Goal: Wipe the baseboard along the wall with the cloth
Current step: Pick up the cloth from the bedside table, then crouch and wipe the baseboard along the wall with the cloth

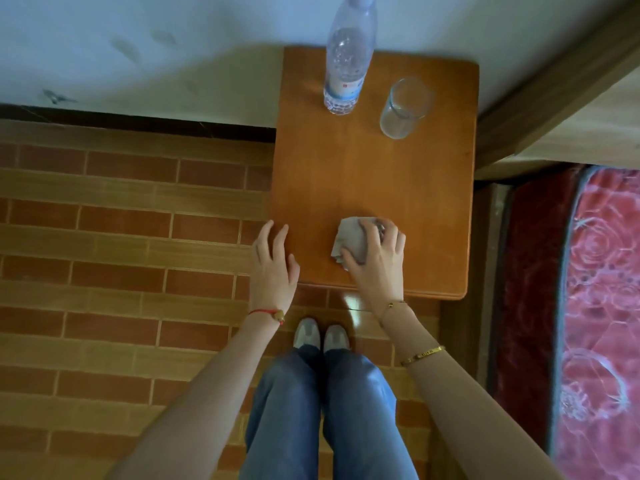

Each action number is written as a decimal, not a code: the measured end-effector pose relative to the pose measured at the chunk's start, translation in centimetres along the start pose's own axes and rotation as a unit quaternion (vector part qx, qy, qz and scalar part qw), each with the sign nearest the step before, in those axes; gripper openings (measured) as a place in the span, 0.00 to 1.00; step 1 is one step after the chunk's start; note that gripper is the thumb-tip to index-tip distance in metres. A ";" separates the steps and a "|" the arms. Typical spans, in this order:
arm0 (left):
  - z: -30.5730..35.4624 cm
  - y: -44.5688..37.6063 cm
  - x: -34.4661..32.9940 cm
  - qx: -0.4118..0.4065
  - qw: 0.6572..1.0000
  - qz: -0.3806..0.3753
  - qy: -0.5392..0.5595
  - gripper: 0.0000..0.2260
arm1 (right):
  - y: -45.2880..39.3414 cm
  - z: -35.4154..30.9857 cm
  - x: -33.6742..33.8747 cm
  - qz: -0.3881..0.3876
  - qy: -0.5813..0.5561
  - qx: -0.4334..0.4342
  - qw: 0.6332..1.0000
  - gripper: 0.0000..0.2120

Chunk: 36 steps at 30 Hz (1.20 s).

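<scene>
We saw the dark baseboard (138, 119) running along the foot of the white wall (121, 46); its long axis lay left to right across the view, until it passed out of sight behind the wooden side table (374, 174). It was well apart from the cloth, so we judged the wiping not yet begun.

The left hand (273, 268) hovered at the table's near left corner with its fingers spread and relaxed, holding nothing; whether it touched the wood we could not tell. Further right, the right hand (379, 258) lay over the grey cloth (349, 237) near the table's front edge, fingers curled round it. The cloth was crumpled and showed no clear direction.

We judged the risks to lie at the back of the table, where a plastic water bottle (348, 60) and a drinking glass (405, 109) stood upright and just beside each other. A hasty lift, or a knock against the table while bending down to the baseboard, could topple either. A loose grip might also drop the cloth onto the brick-patterned floor (121, 237).
</scene>
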<state>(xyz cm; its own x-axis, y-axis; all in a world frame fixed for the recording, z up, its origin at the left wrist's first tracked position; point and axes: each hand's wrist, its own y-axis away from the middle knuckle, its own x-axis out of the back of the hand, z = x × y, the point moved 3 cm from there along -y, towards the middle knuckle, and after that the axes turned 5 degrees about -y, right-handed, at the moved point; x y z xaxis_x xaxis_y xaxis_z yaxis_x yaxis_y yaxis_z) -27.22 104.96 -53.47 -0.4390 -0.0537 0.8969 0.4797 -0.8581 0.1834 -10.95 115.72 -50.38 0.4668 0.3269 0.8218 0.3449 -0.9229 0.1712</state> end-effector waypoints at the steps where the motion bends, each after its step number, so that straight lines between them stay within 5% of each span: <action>1: -0.2 0.0 -0.2 -0.001 1.000 0.002 0.007 0.21 | -0.1 0.0 -0.1 0.001 -0.014 0.004 1.000 0.24; 10: -0.2 -0.1 1.6 -0.003 0.999 -0.043 0.017 0.21 | 0.3 -0.9 2.1 -0.039 -0.074 -0.022 0.996 0.17; 17: 0.8 2.0 11.2 0.008 0.998 -0.061 0.023 0.19 | 3.3 -6.4 9.7 -0.029 -0.087 -0.010 0.996 0.18; 27: 3.9 10.9 30.6 -0.003 0.997 0.051 0.063 0.13 | 10.1 -17.6 23.4 0.002 -0.127 0.083 0.988 0.19; 36: 4.4 21.5 38.3 0.054 0.987 0.135 0.070 0.12 | 14.6 -21.9 28.9 0.017 -0.132 0.167 0.977 0.19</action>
<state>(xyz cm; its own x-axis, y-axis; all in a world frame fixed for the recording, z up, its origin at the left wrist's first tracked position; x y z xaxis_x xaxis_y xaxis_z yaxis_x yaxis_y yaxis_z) -30.37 86.75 -13.38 -0.3817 -0.3497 0.8556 0.6681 -0.7441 -0.0060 -10.30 107.20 -12.22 0.6605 0.3797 0.6477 0.5524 -0.8300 -0.0767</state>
